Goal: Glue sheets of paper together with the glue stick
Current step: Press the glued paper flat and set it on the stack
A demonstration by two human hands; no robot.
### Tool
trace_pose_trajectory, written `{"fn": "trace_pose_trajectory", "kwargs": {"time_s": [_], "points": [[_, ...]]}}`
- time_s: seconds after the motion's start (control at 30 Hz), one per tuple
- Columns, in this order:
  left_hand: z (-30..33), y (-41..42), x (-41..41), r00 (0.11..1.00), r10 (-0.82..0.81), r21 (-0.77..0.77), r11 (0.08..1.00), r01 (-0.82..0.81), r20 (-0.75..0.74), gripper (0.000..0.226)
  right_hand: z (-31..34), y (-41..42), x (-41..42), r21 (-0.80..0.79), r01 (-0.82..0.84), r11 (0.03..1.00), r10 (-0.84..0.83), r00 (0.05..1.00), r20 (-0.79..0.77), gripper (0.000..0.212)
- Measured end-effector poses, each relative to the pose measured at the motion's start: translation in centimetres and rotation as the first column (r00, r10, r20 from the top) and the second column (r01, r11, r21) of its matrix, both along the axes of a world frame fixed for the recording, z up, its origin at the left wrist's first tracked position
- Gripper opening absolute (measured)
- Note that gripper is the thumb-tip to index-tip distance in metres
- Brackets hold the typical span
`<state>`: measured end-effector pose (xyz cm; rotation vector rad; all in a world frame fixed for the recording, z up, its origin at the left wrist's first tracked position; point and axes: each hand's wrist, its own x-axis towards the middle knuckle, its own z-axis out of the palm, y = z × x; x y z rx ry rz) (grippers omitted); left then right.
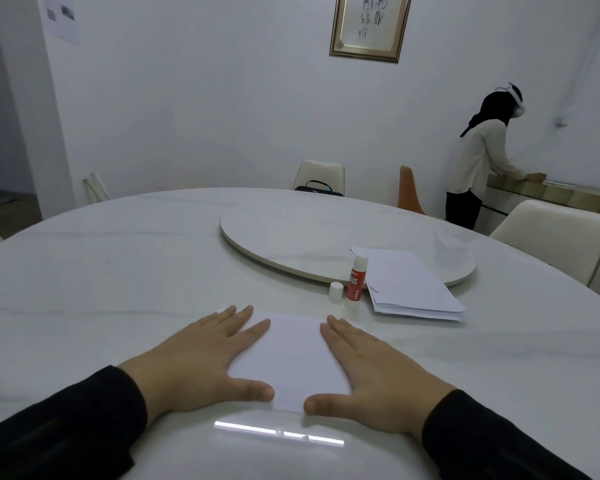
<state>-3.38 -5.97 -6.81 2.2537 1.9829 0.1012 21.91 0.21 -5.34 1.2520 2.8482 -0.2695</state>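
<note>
Both hands, left (201,362) and right (371,372), lie flat, fingers straight, no grip, pressing the paper (288,358) onto the tabletop (118,271). Glue stick (356,283) stands uncapped nearby. Recommend firm, even outward smoothing.

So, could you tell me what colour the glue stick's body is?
Red with white lettering, on the glue stick, head view.
</note>
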Motion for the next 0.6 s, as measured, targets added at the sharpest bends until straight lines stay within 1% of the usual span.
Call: {"fn": "trace_pose_trajectory", "kwargs": {"time_s": [0.1, 0.23, 0.33, 0.5, 0.6], "points": [[0.0, -0.2, -0.2, 1.000, -0.001, -0.017, 1.000, 0.001, 0.009, 0.103, 0.2, 0.1, 0.9, 0.009, 0.020, 1.000, -0.020, 1.000, 0.016, 0.126], [0.4, -0.6, -1.2, 0.999, -0.032, -0.036, 0.999, 0.032, 0.010, 0.084, 0.4, 0.3, 2.1, 0.010, 0.006, 1.000, -0.007, 0.998, 0.063, 0.122], [0.5, -0.9, -2.1, 0.996, -0.079, -0.030, 0.997, 0.078, -0.035, 0.088, 0.7, 0.5, 3.2, 0.004, -0.023, 1.000, 0.022, 0.994, 0.111, 0.119], [1.0, -0.9, -3.8, 0.995, -0.099, -0.100, 0.990, 0.097, -0.013, 0.090, 1.8, 0.3, 4.6, -0.048, -0.056, 0.997, 0.064, 0.983, 0.172, 0.110], [1.1, -0.4, -4.8, 0.993, -0.114, -0.121, 0.986, 0.111, -0.016, 0.091, 2.0, 0.1, 5.2, -0.087, -0.033, 0.996, 0.049, 0.981, 0.189, 0.107]]}}
